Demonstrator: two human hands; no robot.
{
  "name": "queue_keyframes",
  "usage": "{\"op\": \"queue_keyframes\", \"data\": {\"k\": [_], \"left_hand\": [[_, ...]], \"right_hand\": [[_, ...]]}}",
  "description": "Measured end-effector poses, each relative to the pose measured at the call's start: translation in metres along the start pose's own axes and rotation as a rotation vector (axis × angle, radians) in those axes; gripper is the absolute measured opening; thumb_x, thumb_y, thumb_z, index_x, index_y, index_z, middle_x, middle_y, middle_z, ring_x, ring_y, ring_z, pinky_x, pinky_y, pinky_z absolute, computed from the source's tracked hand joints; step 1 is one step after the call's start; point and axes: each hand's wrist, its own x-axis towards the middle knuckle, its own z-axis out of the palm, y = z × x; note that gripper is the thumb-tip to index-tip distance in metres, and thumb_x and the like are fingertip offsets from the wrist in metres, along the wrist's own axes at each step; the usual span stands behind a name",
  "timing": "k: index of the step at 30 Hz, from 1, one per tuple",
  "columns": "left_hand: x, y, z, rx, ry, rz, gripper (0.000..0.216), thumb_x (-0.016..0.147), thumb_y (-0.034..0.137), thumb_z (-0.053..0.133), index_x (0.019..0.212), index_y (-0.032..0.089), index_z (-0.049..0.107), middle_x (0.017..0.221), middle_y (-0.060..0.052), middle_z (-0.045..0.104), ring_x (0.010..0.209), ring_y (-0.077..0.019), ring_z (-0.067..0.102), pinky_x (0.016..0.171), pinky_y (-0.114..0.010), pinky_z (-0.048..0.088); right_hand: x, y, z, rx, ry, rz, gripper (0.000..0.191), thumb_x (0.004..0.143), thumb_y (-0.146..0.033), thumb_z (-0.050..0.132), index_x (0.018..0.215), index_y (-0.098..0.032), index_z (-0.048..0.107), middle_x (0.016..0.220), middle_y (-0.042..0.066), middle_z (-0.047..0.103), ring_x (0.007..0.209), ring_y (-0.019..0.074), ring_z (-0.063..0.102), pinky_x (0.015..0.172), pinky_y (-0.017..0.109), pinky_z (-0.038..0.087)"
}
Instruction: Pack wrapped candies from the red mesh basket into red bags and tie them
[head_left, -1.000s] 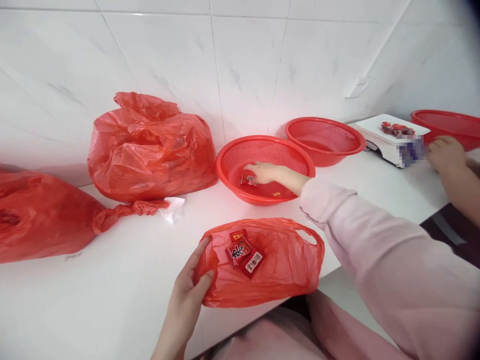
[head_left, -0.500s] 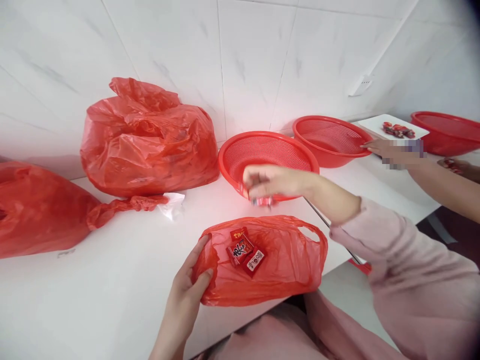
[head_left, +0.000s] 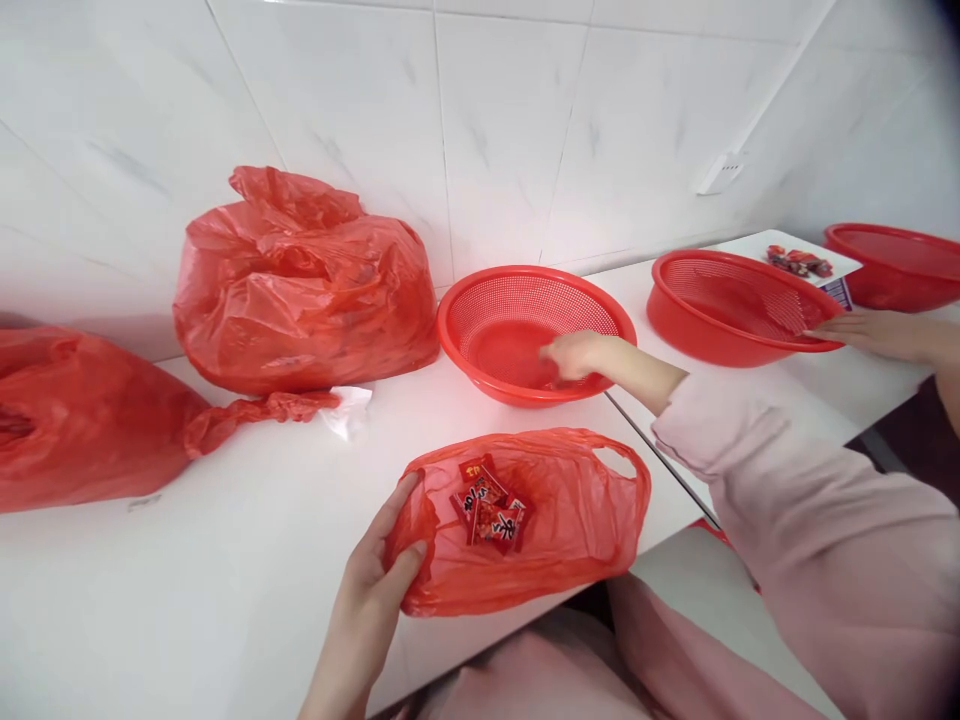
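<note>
My left hand (head_left: pixel 379 575) pinches the left rim of a small red plastic bag (head_left: pixel 570 520) lying open on the white counter (head_left: pixel 225 560). Several small red snack packets (head_left: pixel 491 510) lie inside the bag. My right hand (head_left: pixel 574 355), in a pink sleeve, reaches into the nearer red mesh basket (head_left: pixel 510 310). Its fingers are curled down at the basket's bottom, and they hide whatever is under them.
Two large stuffed red bags (head_left: pixel 300 285) (head_left: pixel 67 420) sit at the left by the tiled wall. Another person's hand (head_left: pixel 874 330) rests on the rim of a second red basket (head_left: pixel 720 310). A white scale (head_left: pixel 806 258) with red packets and a third basket (head_left: pixel 896 265) are behind.
My right hand carried packets from the basket, dropped them into the small bag, and went back into the basket. The other person pulled the second basket toward the right.
</note>
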Motion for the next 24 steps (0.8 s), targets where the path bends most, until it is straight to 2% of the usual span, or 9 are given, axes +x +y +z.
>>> {"op": "queue_keyframes", "data": {"k": [2,6,9,11,14,17,21,22,24], "left_hand": [[-0.002,-0.002,-0.001,-0.007,0.005,0.0,0.065,0.08,0.035,0.064,0.142,0.028,0.046,0.147,-0.006,0.048,0.133,-0.0306,0.046,0.107,-0.041,0.041],[-0.004,-0.003,0.0,0.004,0.036,0.017,0.063,0.079,0.035,0.064,0.14,0.028,0.049,0.149,-0.004,0.045,0.136,-0.0307,0.042,0.111,-0.043,0.037],[-0.004,0.0,0.002,-0.017,0.043,0.005,0.065,0.079,0.035,0.065,0.141,0.026,0.048,0.148,-0.006,0.046,0.135,-0.0322,0.042,0.112,-0.045,0.034],[-0.003,0.002,0.003,-0.038,0.044,-0.016,0.067,0.078,0.034,0.065,0.142,0.025,0.046,0.146,-0.007,0.05,0.134,-0.0325,0.044,0.113,-0.046,0.033],[-0.002,0.005,0.005,-0.039,0.05,-0.014,0.065,0.078,0.032,0.065,0.141,0.025,0.048,0.146,-0.007,0.049,0.135,-0.0318,0.043,0.114,-0.046,0.03],[0.001,0.007,0.006,-0.008,0.063,0.015,0.063,0.078,0.031,0.064,0.139,0.026,0.051,0.148,-0.005,0.046,0.137,-0.0314,0.04,0.114,-0.045,0.03],[0.002,0.009,0.008,0.019,0.052,0.006,0.065,0.078,0.032,0.064,0.14,0.026,0.049,0.146,-0.007,0.049,0.133,-0.032,0.045,0.11,-0.043,0.038],[0.002,0.01,0.008,0.015,0.047,-0.003,0.065,0.078,0.032,0.064,0.141,0.025,0.048,0.146,-0.007,0.049,0.134,-0.0318,0.045,0.109,-0.043,0.039],[0.002,0.01,0.008,0.011,0.047,-0.01,0.064,0.078,0.032,0.064,0.14,0.025,0.049,0.147,-0.006,0.048,0.135,-0.0311,0.043,0.109,-0.041,0.039]], "right_hand": [[0.015,0.013,0.013,0.002,-0.085,0.014,0.029,0.057,-0.021,0.081,0.083,-0.017,0.07,0.084,0.011,0.069,0.08,0.0281,0.065,0.066,0.036,0.044],[0.027,0.026,0.027,0.047,-0.177,-0.025,0.017,0.058,-0.021,0.077,0.073,-0.018,0.07,0.071,0.005,0.069,0.064,0.02,0.063,0.059,0.031,0.043],[0.025,0.028,0.018,0.124,-0.174,-0.072,0.012,0.061,-0.024,0.075,0.069,-0.017,0.067,0.068,0.004,0.068,0.06,0.0175,0.062,0.057,0.029,0.043],[0.018,0.026,0.005,0.197,-0.141,-0.121,0.013,0.071,-0.03,0.07,0.073,-0.017,0.066,0.073,0.005,0.07,0.065,0.0171,0.064,0.06,0.028,0.045],[-0.006,0.012,-0.015,0.382,-0.126,-0.254,0.026,0.083,-0.042,0.06,0.082,-0.017,0.064,0.083,0.007,0.072,0.072,0.0158,0.066,0.063,0.026,0.047],[-0.039,-0.012,-0.026,0.547,-0.252,-0.44,0.033,0.081,-0.049,0.063,0.076,-0.017,0.063,0.078,0.005,0.072,0.067,0.0145,0.065,0.058,0.024,0.046],[-0.072,-0.045,-0.023,0.412,-0.513,-0.57,0.034,0.08,-0.049,0.065,0.069,-0.017,0.063,0.067,0.001,0.069,0.055,0.0112,0.061,0.054,0.023,0.041],[-0.074,-0.049,-0.02,0.35,-0.517,-0.576,0.034,0.08,-0.05,0.064,0.07,-0.017,0.064,0.067,0.0,0.069,0.054,0.0108,0.059,0.054,0.024,0.041],[-0.069,-0.051,-0.017,0.267,-0.399,-0.558,0.032,0.082,-0.05,0.061,0.075,-0.019,0.067,0.069,0.0,0.069,0.054,0.0113,0.059,0.055,0.025,0.041]]}}
